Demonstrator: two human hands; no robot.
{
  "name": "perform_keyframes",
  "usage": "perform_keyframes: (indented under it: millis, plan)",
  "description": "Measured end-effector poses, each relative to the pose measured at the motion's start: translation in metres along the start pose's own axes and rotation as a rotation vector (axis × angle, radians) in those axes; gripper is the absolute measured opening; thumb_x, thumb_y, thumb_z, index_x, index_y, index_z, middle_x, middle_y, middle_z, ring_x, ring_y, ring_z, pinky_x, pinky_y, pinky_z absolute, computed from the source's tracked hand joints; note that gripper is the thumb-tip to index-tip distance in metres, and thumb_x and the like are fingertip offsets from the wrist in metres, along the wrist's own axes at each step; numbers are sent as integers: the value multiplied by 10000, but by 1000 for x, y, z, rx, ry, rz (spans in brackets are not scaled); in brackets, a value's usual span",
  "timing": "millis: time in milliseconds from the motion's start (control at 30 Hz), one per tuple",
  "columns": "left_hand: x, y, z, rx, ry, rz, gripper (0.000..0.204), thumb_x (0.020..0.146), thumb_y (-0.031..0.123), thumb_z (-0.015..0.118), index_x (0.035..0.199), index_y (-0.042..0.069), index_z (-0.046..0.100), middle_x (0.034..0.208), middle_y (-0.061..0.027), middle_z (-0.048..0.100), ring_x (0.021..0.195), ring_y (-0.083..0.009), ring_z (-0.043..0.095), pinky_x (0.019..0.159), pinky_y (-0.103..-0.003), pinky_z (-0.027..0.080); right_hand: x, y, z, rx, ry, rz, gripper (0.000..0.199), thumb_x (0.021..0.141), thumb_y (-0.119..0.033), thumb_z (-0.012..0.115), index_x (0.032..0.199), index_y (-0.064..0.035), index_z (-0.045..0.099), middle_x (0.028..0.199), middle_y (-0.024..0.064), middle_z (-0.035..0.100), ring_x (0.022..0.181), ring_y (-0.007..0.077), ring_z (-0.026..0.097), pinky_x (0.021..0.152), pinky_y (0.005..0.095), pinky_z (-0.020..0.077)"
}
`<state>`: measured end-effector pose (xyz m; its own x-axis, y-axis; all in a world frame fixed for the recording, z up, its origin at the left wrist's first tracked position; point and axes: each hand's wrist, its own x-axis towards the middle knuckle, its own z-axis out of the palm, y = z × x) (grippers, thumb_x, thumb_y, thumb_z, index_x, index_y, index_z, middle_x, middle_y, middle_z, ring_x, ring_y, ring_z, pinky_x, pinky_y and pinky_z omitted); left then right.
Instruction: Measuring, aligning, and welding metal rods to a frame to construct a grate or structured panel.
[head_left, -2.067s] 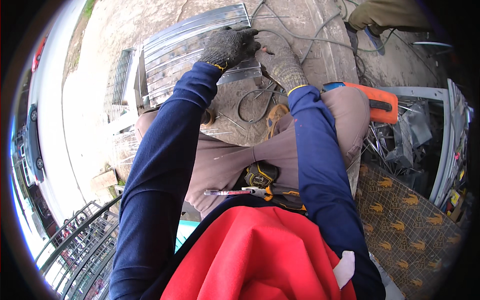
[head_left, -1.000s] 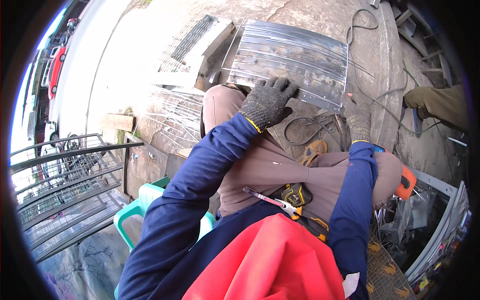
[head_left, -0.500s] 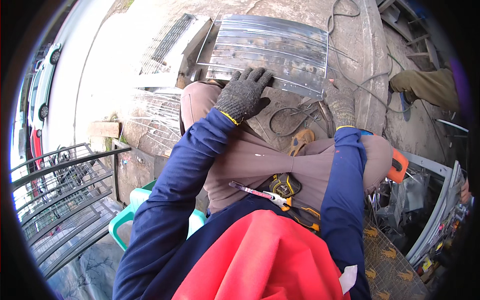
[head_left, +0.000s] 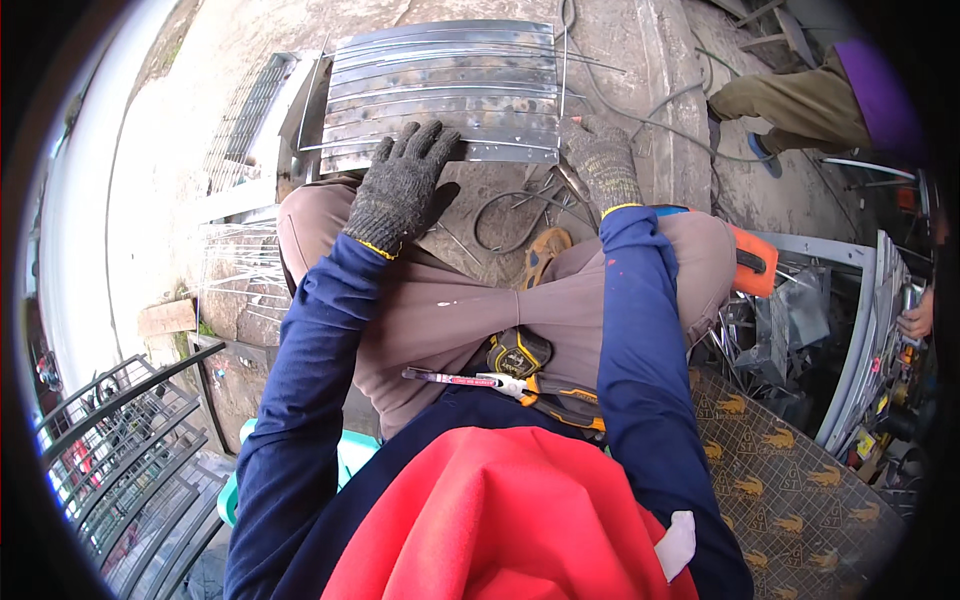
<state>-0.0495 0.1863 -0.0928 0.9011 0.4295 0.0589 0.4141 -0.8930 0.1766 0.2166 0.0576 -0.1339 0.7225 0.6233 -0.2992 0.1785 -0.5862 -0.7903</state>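
A dark metal panel (head_left: 440,85) with bright thin strips across it lies on the ground in front of my knees. My left hand (head_left: 405,180), in a grey knit glove, rests open with fingers spread on the panel's near edge. In a matching glove, my right hand (head_left: 602,165) is at the near right corner, beside a thin metal rod (head_left: 562,75) along the panel's right side. Its fingers look curled, and one fingertip shows pale. A slim metal piece (head_left: 572,182) lies by its palm; whether I grip it is hidden.
A dark cable (head_left: 480,225) loops between my feet. Metal strips (head_left: 240,265) lie at left beyond a black metal railing (head_left: 120,425). An orange-handled tool (head_left: 755,260) is beside my right knee. Another person's legs (head_left: 790,110) stand at far right, near metal scraps (head_left: 790,310).
The whole scene has shifted left and slightly upward in the view. The person at right now shows more. Both my hands keep nearly the same places at the panel.
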Motion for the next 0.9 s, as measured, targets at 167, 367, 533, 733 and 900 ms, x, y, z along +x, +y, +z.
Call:
perform_keyframes:
  millis: [167, 367, 533, 733, 900]
  plan:
    - [10, 13, 2, -102, 28, 82, 603, 897, 298, 692, 1440, 141, 483, 1479, -168, 479, 1375, -392, 445, 1134, -532, 353, -4, -10, 2, 14, -16, -22, 433, 833, -414, 692, 1083, -64, 743, 984, 147, 755, 922, 278, 724, 853, 374, 544]
    - [58, 15, -4, -335, 74, 70, 424, 924, 311, 647, 1311, 140, 614, 1259, -169, 621, 1147, -389, 600, 964, -483, 506, -16, -29, -5, -127, -10, -89, 431, 836, -410, 700, 1090, -64, 738, 932, 117, 759, 860, 217, 729, 828, 351, 555]
    - [125, 24, 3, -340, 7, 154, 406, 969, 333, 615, 1315, 120, 618, 1193, -196, 650, 1107, -410, 623, 954, -468, 518, -13, -29, -1, -129, 19, -55, 425, 820, -414, 693, 1057, -65, 746, 926, 148, 751, 873, 277, 725, 834, 399, 556]
    - [165, 32, 19, -202, -67, 240, 478, 944, 370, 653, 1369, 160, 593, 1226, -169, 648, 1117, -380, 630, 950, -465, 523, -3, -23, 2, -202, 4, -24, 394, 821, -420, 652, 960, -70, 768, 988, 213, 728, 944, 356, 707, 858, 453, 546]
    - [169, 30, 24, -100, -90, 260, 467, 956, 401, 618, 1355, 157, 605, 1298, -152, 631, 1141, -363, 627, 968, -468, 515, -3, -27, 1, -261, -16, -15, 383, 822, -410, 644, 986, -88, 769, 1019, 231, 717, 951, 375, 701, 855, 470, 542]
